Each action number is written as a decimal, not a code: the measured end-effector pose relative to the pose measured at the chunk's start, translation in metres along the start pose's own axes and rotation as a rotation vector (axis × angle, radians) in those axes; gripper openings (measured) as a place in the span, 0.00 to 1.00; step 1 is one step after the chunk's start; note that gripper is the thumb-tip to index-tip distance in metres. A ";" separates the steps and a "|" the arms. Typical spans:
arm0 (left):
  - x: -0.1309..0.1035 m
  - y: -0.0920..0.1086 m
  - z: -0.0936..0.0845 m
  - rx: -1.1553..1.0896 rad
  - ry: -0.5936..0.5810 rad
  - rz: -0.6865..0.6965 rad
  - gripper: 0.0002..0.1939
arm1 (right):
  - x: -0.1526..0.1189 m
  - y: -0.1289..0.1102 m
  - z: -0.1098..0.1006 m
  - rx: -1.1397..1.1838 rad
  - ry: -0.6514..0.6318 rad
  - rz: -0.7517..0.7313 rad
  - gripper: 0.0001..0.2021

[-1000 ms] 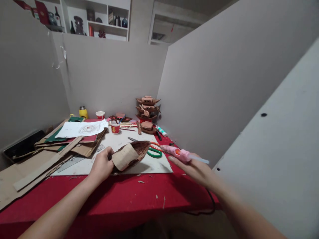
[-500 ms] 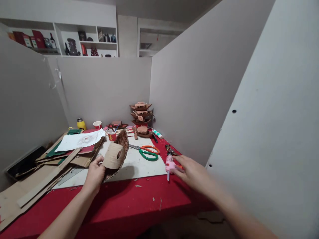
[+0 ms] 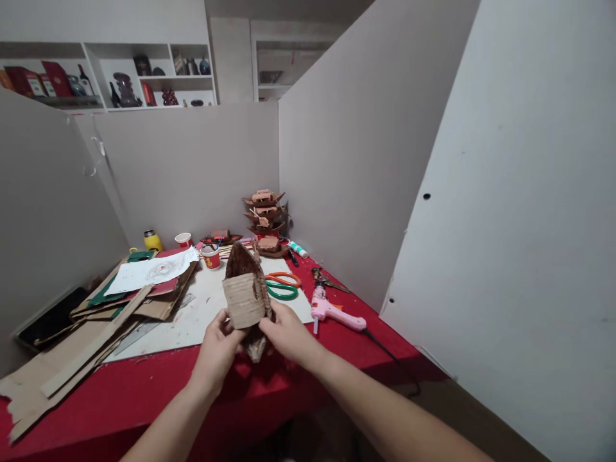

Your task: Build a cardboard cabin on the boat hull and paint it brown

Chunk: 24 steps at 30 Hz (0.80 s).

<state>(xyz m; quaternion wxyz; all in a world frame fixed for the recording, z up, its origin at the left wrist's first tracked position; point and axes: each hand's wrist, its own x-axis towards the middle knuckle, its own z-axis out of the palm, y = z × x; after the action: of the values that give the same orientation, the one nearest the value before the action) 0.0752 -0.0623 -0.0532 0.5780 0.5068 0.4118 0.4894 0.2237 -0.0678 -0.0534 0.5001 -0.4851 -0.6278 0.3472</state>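
Both hands hold a brown cardboard boat model [image 3: 245,295] upright above the red table [image 3: 144,391]. A curved tan cardboard strip covers its middle. My left hand [image 3: 219,346] grips its lower left side. My right hand [image 3: 283,333] grips its lower right side. A pink glue gun [image 3: 332,311] lies on the table just right of my right hand, its black cord trailing off the table edge.
Green-and-orange scissors [image 3: 282,285] lie on a white mat [image 3: 192,314]. Cardboard sheets [image 3: 72,340] and a drawing [image 3: 149,269] cover the left side. Finished boat models [image 3: 264,215] are stacked at the back with red cups [image 3: 210,256] and a yellow flask [image 3: 153,240]. Grey partitions enclose the table.
My right hand set the pink glue gun down on the table and moved left onto the boat model. The model was raised and turned upright between both hands.
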 end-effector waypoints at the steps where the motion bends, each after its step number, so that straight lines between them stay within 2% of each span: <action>1: -0.006 0.003 -0.007 0.032 -0.053 -0.040 0.31 | 0.002 0.001 -0.008 -0.014 -0.043 0.019 0.11; 3: -0.016 0.010 -0.025 0.145 -0.159 -0.124 0.36 | 0.007 0.004 -0.026 -0.044 -0.137 0.065 0.10; 4: -0.020 0.014 -0.034 0.213 -0.160 -0.114 0.35 | 0.009 0.006 -0.034 -0.058 -0.179 0.090 0.09; 8: -0.025 0.029 -0.060 0.445 0.081 0.201 0.22 | 0.024 0.010 -0.053 -0.127 -0.327 0.164 0.10; 10: -0.021 0.032 -0.066 0.575 0.125 0.291 0.17 | 0.032 0.011 -0.053 -0.172 -0.398 0.171 0.10; 13: -0.014 0.026 -0.069 0.702 0.047 0.294 0.12 | 0.043 0.013 -0.047 -0.232 -0.495 0.146 0.09; 16: -0.009 0.016 -0.072 0.787 -0.045 0.256 0.12 | 0.052 0.017 -0.039 -0.266 -0.567 0.107 0.09; 20: -0.008 0.013 -0.076 0.827 -0.134 0.214 0.12 | 0.061 0.020 -0.038 -0.319 -0.567 0.076 0.08; 22: -0.010 0.014 -0.075 0.838 -0.182 0.205 0.11 | 0.061 0.015 -0.043 -0.355 -0.498 0.060 0.08; 24: -0.012 0.013 -0.074 0.819 -0.214 0.202 0.10 | 0.053 0.007 -0.049 -0.387 -0.370 0.034 0.09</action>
<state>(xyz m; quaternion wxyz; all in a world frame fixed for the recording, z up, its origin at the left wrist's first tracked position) -0.0006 -0.0610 -0.0517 0.3178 0.7799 0.4583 0.2842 0.2712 -0.0176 -0.0315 0.2688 -0.5103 -0.7549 0.3121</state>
